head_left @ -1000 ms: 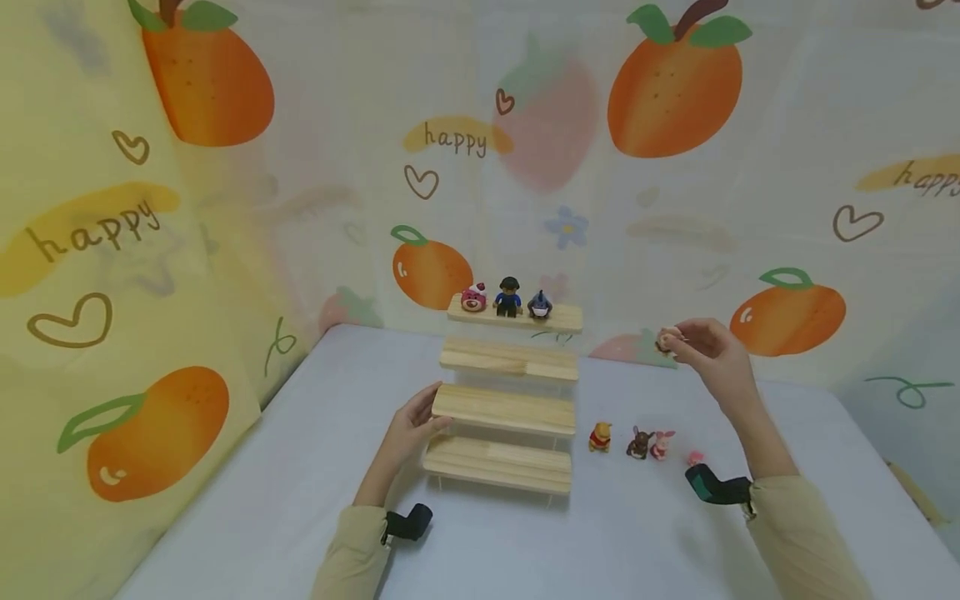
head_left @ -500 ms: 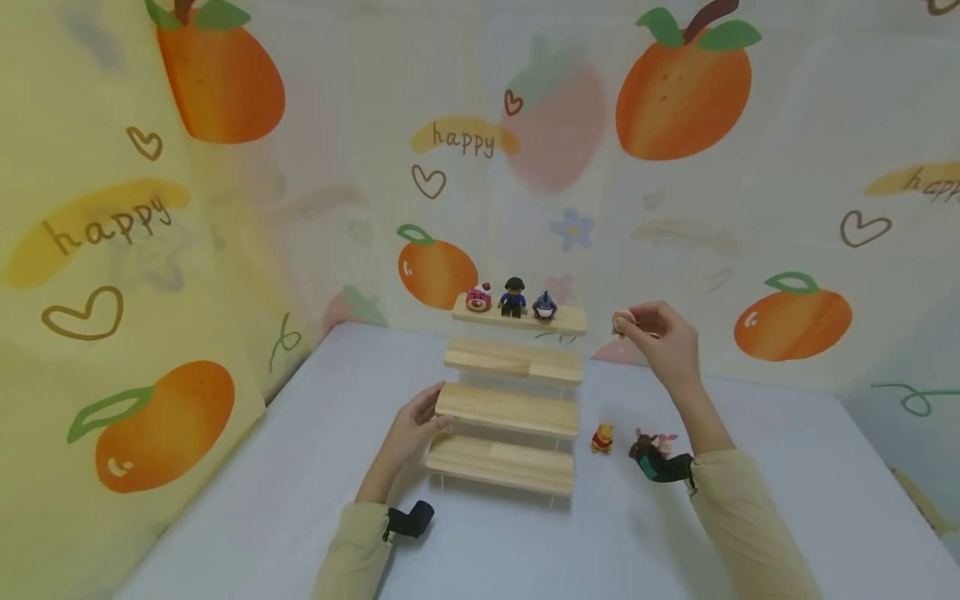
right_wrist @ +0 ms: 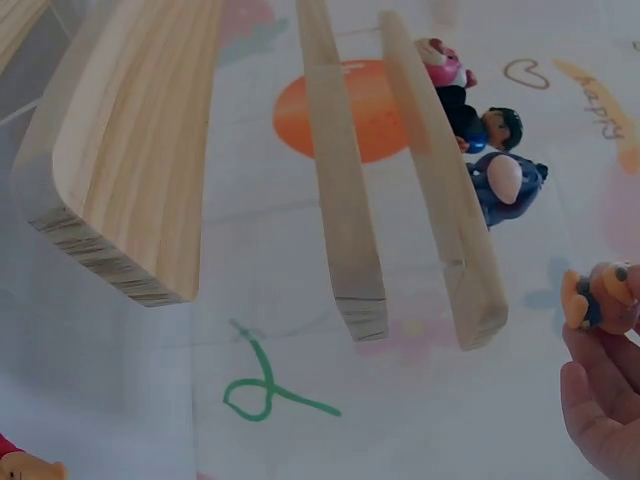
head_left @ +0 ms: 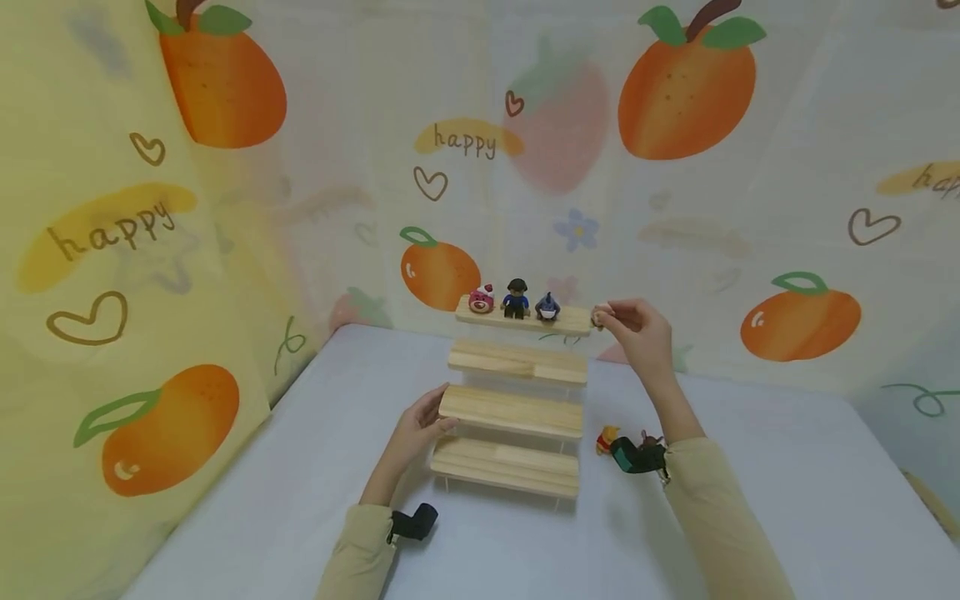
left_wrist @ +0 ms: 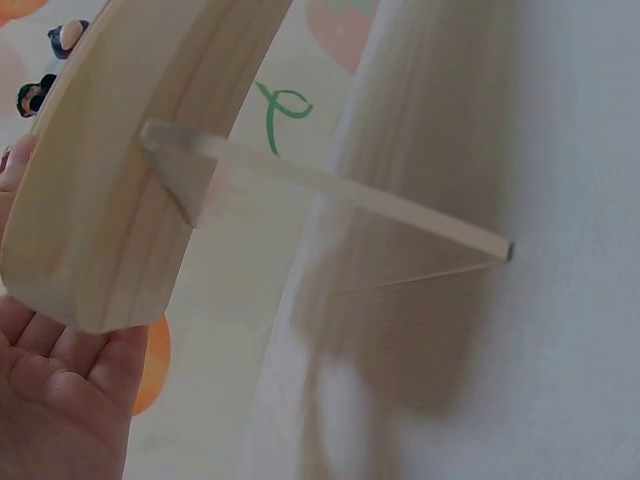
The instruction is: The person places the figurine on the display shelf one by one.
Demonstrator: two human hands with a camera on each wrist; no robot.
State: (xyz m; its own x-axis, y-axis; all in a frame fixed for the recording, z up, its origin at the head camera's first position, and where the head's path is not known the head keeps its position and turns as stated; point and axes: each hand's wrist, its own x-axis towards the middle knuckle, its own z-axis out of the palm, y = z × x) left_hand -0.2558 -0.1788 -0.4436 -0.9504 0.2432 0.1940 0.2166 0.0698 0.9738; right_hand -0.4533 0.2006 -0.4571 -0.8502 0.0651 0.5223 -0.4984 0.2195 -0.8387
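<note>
Your right hand [head_left: 637, 329] has moved left since 1 second ago, from well right of the stepped wooden shelf [head_left: 513, 392] to just beside the right end of its top step. Its fingers [head_left: 611, 313] pinch a small orange-brown figurine [head_left: 597, 317]. Your left hand [head_left: 416, 425] stays at the left end of the 3rd step from the top, fingers relaxed and straight against the wood.

On the top step stand 3 figurines: a pink bear [head_left: 481, 299], a dark-haired figure in blue [head_left: 515, 298] and a grey-blue one [head_left: 547, 307].

The right wrist view shows the held figurine's face and ears [right_wrist: 603, 296], too small from the head. The head view alone shows the yellow bear figurine [head_left: 606, 440] on the table [head_left: 787, 467], partly behind your right wrist.
</note>
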